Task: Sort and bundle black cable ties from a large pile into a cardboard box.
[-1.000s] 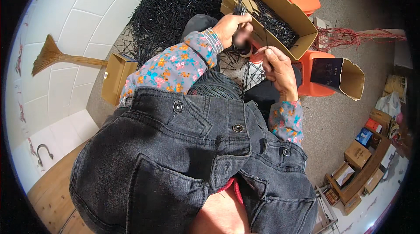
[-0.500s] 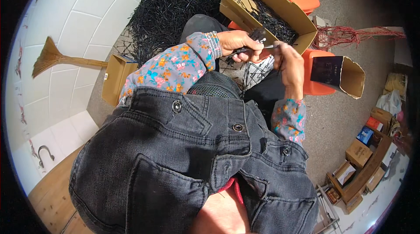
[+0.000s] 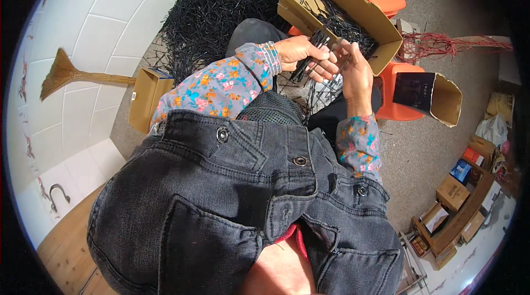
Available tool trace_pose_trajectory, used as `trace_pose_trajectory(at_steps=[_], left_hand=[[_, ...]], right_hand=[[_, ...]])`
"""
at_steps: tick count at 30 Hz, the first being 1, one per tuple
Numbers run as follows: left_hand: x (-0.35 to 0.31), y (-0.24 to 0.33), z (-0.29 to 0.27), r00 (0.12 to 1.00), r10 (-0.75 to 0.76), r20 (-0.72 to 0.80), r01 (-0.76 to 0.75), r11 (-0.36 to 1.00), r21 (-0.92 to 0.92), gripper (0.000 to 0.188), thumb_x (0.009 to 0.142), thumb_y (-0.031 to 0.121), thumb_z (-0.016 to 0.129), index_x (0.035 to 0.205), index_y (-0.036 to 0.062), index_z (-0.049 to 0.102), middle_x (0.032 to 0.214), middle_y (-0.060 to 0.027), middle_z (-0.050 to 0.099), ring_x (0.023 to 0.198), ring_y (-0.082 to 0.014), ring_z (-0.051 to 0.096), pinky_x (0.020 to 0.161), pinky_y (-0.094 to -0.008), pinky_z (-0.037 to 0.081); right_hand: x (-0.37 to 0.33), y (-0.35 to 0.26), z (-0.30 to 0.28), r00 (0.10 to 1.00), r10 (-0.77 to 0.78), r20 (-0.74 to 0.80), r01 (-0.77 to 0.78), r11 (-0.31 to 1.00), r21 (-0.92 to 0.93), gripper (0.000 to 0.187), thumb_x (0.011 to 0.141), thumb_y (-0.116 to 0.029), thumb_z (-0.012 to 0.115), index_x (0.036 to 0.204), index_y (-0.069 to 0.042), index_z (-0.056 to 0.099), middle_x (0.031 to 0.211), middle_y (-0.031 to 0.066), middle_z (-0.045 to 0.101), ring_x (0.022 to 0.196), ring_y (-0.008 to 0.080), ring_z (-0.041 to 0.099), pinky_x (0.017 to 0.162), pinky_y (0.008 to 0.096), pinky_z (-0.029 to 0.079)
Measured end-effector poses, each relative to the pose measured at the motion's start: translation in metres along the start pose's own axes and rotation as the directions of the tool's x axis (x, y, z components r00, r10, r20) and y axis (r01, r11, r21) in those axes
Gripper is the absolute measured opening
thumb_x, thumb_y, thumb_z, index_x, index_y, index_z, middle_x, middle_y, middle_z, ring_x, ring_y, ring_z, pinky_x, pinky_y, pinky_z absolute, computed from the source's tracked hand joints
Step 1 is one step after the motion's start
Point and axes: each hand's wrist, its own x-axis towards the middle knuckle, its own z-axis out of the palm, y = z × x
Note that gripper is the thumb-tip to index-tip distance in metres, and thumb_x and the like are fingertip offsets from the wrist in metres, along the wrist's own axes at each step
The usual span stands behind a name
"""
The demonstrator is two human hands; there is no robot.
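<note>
While left hand [image 3: 300,52] clutches black strips [image 3: 318,38], right hand [image 3: 358,76] loosely curled, near.

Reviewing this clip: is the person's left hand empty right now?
No, the left hand grips a bunch of thin black strips that stick out past its fingers.

Workroom: heaped black strips [image 3: 221,13], cardboard boxes [image 3: 359,9]

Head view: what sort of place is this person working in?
Probably a small workshop, or a room at home used for handwork: a heap of thin black pieces lies on the floor, an open cardboard box holds similar ones, and a straw broom is by the tiled wall.
</note>
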Motion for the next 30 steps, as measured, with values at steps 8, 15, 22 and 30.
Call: trace_pose_trajectory(at_steps=[8,15,22,30], left_hand=[[0.01,-0.004,-0.001,0.999,-0.001,0.054,0.008,0.992,-0.122,0.03,0.09,0.015,0.05,0.111,-0.0063,0.049,0.104,-0.0201,0.06,0.091,-0.0281,0.063,0.076,-0.0386,0.054],[0.004,0.001,0.004,0.999,0.007,0.041,-0.007,1.0,-0.011,0.024,0.088,0.013,0.052,0.104,-0.0048,0.052,0.082,-0.0174,0.063,0.077,-0.0309,0.065,0.066,-0.0387,0.056],[0.0,0.001,0.01,0.998,-0.028,0.048,0.024,0.996,0.081,0.025,0.087,0.014,0.054,0.101,-0.0059,0.053,0.083,-0.0183,0.063,0.078,-0.0304,0.065,0.062,-0.0365,0.056],[-0.007,0.006,0.016,0.998,-0.052,0.027,0.049,0.992,0.12,0.026,0.086,0.014,0.055,0.102,-0.0068,0.054,0.086,-0.0192,0.063,0.079,-0.03,0.065,0.062,-0.0358,0.056]], right_hand=[[-0.001,0.005,0.019,0.997,0.077,-0.001,-0.077,0.997,-0.011,0.036,0.093,-0.03,0.046,0.103,0.002,0.06,0.086,0.0071,0.06,0.07,0.0121,0.056,0.059,0.0245,0.047],[0.007,0.006,0.008,0.999,-0.015,0.03,0.017,0.996,-0.088,0.016,0.086,-0.017,0.058,0.082,-0.002,0.061,0.066,0.001,0.056,0.053,0.0079,0.05,0.046,0.0192,0.039],[0.017,-0.007,-0.013,0.998,-0.038,0.043,0.042,0.994,-0.098,0.012,0.081,-0.012,0.064,0.073,-0.005,0.059,0.06,-0.0017,0.052,0.048,0.0063,0.044,0.041,0.02,0.034],[0.003,-0.036,-0.021,0.988,0.064,0.138,-0.031,0.972,-0.233,0.011,0.08,-0.011,0.065,0.075,-0.005,0.056,0.06,-0.0007,0.05,0.048,0.0066,0.042,0.041,0.0194,0.033]])
